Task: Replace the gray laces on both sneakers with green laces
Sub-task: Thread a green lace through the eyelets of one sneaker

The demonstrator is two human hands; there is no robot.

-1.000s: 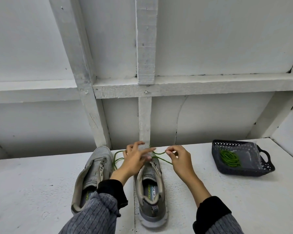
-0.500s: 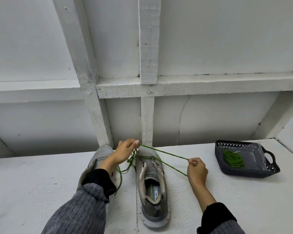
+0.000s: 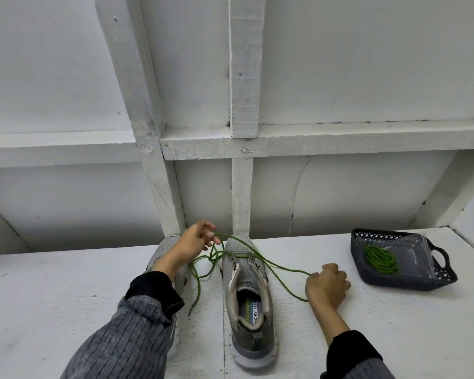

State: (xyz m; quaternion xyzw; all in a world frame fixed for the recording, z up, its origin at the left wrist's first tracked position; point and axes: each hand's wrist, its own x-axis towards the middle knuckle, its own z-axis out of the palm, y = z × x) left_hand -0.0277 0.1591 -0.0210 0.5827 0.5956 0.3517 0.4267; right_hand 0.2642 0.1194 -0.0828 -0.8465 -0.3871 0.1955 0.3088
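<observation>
Since half a second ago the right hand (image 3: pixel 327 287) has drawn further out to the right and lower toward the desk (image 3: pixel 66 296), pulling its stretch of the green lace (image 3: pixel 274 265) longer and flatter; the left hand (image 3: pixel 192 246) has stayed near the toe of the shoes.

The left sneaker (image 3: pixel 166 248) is mostly hidden under the left forearm and its gray ribbed sleeve (image 3: pixel 126 343); only its toe and a strip of sole show. Whether it carries any lace cannot be told.

The right sneaker (image 3: pixel 248 299) stands heel toward the camera, toe toward the white wall. The green lace is threaded through its foremost eyelets only. One end runs left to the left fingers (image 3: pixel 210 237), which pinch it just above the toe, the slack looping down onto the desk between the two shoes. The other end runs right, taut, into the right hand, whose fingers are curled round it with the fist low over the desk, well right of the shoe.

A dark plastic basket (image 3: pixel 438 272) sits at the right, holding a second coiled green lace (image 3: pixel 381 259).
</observation>
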